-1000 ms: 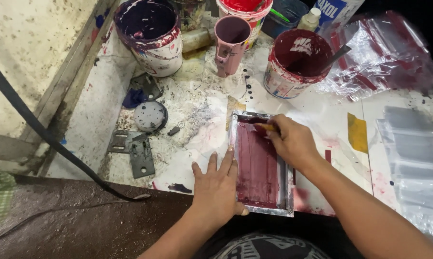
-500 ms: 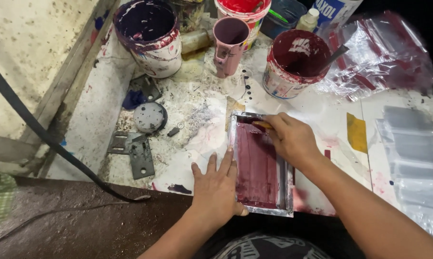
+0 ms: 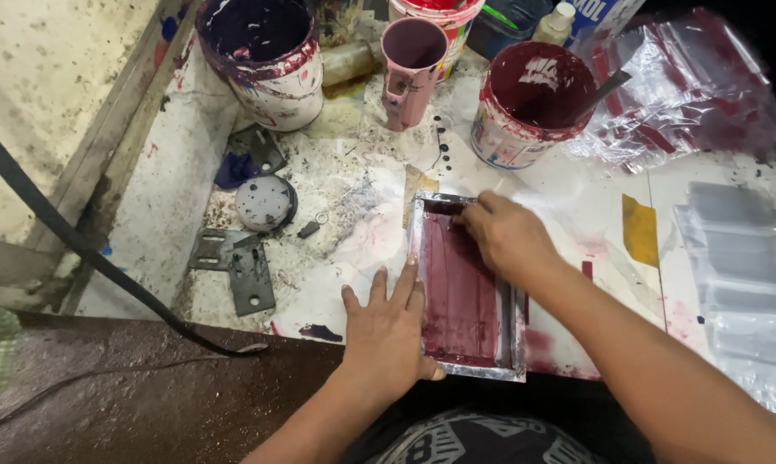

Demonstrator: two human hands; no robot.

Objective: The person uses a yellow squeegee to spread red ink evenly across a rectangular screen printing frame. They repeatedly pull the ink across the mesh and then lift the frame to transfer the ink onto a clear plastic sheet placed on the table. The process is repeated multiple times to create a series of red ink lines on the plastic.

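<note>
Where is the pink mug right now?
In the head view, the pink mug stands at the top centre of the table, between the white bucket on its left and the maroon paint bucket on its right.

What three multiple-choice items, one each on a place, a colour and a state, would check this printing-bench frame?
1. Where does the left hand rest?
A. On the near left edge of the screen frame
B. Inside the purple bucket
C. On the pink mug

2. What colour is the ink on the screen?
A. Yellow
B. Dark red
C. Green

3. How is the left hand posed?
A. Clenched in a fist
B. Pinching a lid
C. Flat, fingers spread

Answers: 1 A, its palm lies against the frame's near left side, while the right hand is at the far end. 2 B, the mesh is coated maroon, like the bucket behind it. 3 C, the fingers lie splayed on the table.
</note>
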